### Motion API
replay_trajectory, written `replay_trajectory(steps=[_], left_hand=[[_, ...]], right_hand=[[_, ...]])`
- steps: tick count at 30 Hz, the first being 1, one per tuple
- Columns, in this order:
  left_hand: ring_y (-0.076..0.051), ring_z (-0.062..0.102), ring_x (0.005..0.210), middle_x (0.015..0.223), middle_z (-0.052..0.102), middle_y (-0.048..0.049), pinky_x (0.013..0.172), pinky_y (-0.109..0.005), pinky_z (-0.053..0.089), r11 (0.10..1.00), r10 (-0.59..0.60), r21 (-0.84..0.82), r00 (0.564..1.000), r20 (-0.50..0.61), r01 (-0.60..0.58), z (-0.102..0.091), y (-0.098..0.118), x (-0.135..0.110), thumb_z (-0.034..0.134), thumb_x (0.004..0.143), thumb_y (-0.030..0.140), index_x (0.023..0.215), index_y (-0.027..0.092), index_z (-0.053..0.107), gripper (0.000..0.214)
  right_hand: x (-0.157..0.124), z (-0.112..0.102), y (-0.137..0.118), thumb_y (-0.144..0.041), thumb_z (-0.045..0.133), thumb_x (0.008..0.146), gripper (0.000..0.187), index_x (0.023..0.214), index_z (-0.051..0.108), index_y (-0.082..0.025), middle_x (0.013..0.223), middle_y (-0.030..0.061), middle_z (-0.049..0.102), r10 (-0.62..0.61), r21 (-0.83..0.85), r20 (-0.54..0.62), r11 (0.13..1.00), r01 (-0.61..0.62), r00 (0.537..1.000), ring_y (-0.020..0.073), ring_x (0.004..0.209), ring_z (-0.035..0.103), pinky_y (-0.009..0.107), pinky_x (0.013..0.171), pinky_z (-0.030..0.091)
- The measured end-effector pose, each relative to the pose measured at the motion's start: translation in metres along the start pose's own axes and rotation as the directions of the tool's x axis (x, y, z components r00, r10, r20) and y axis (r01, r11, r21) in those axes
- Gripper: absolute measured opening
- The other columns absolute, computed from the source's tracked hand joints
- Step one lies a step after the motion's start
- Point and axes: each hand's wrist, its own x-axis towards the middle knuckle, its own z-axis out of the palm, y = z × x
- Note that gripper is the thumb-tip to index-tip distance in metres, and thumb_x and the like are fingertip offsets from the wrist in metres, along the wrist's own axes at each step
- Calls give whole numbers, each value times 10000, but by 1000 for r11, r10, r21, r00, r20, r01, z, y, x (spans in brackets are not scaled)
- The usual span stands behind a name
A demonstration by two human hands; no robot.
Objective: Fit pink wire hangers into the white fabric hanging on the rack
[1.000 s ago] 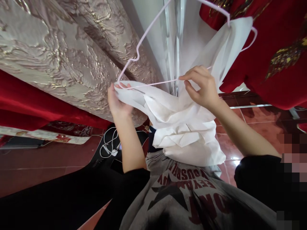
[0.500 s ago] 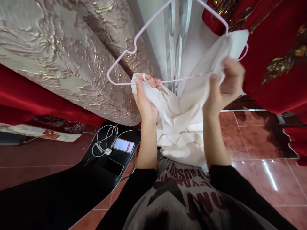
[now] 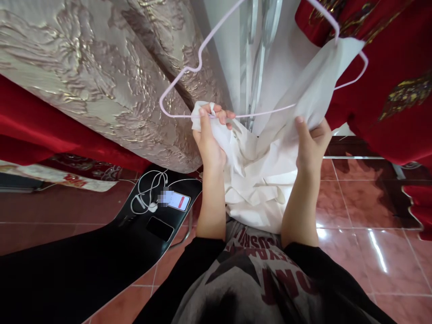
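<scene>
Along the lower edge of the hanger (image 3: pixel 194 69), left hand (image 3: pixel 212 139) pinches white cloth (image 3: pixel 266 162); right hand (image 3: pixel 312 139) too; probably floppy, grab edges

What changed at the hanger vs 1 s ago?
The left hand moved inward along the bottom bar of the hanger, with its edge of the white cloth; the hanger's left corner is now bare. The right hand left the bar, moved to the right and took hold of the white cloth. Unchanged: white cloth over the hanger's right side.
</scene>
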Motion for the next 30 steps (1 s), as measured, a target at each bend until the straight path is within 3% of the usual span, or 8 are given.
replay_trajectory(steps=[3, 7, 12, 15, 19, 22, 27, 30], left_hand=[[-190, 631, 735, 660, 490, -38, 556, -241, 460, 999, -14, 36, 1000, -17, 14, -1, 1, 1, 503, 1032, 452, 826, 221, 608, 327], [-182, 635, 756, 651, 469, -36, 549, -240, 431, 999, -31, 41, 999, -8, 32, -1, -3, 8, 372, 1087, 325, 823, 223, 602, 364], [-150, 600, 686, 622, 419, -15, 523, -242, 361, 998, -57, -19, 998, -18, 57, -2, -3, 27, 334, 1106, 262, 797, 200, 573, 396], [-155, 576, 669, 608, 398, -9, 517, -251, 333, 998, -59, -20, 998, -32, 58, -2, 1, 32, 308, 1110, 266, 792, 201, 551, 405], [-147, 556, 674, 621, 401, -11, 545, -249, 314, 998, -40, -42, 999, -32, 39, 0, 5, 24, 318, 1110, 270, 808, 183, 558, 396], [-139, 556, 685, 630, 412, -13, 569, -240, 317, 998, -29, -60, 1000, -12, 28, 1, 6, 16, 323, 1110, 246, 826, 169, 567, 383], [-171, 573, 717, 633, 433, -29, 567, -270, 342, 998, -65, 23, 996, -54, 66, 2, 9, 12, 371, 1095, 308, 805, 214, 567, 363], [-192, 596, 723, 641, 461, -38, 558, -292, 359, 994, -93, 46, 989, -114, 99, 5, 12, 13, 439, 1073, 340, 781, 235, 576, 339]], right_hand=[[3, 0, -4, -566, 665, 828, 434, 738, 542, -159, 715, 3, 499, -15, -45, -88, 999, 11, 996, 120, 736, 546, 331, 784, 528], [11, 4, -7, -409, 629, 875, 291, 736, 519, -178, 721, 10, 471, -157, -64, -171, 987, 149, 973, 118, 736, 521, 314, 814, 517], [20, 16, -17, -228, 461, 899, 52, 871, 497, -203, 739, 18, 484, -154, 82, -36, 984, 157, 987, 138, 691, 571, 339, 724, 545], [24, 20, -23, -228, 467, 891, 128, 1019, 464, -230, 787, 11, 520, -117, 135, 32, 985, 111, 993, 131, 632, 556, 335, 650, 539], [27, 22, -22, -217, 719, 760, 254, 918, 520, -220, 874, 20, 564, -193, -104, -48, 977, 187, 980, 126, 775, 554, 304, 814, 528], [27, 20, -14, -255, 648, 837, 162, 752, 522, -198, 743, 12, 486, -219, -207, -124, 960, 190, 968, 118, 717, 490, 311, 800, 500], [27, 12, -10, -407, 618, 880, 349, 646, 464, -200, 672, 26, 423, -310, -314, -349, 928, 201, 884, 126, 678, 450, 313, 702, 482], [31, 11, -25, -277, 564, 883, 301, 618, 446, -194, 605, 11, 406, -301, -261, -284, 938, 229, 910, 102, 587, 438, 275, 591, 434]])
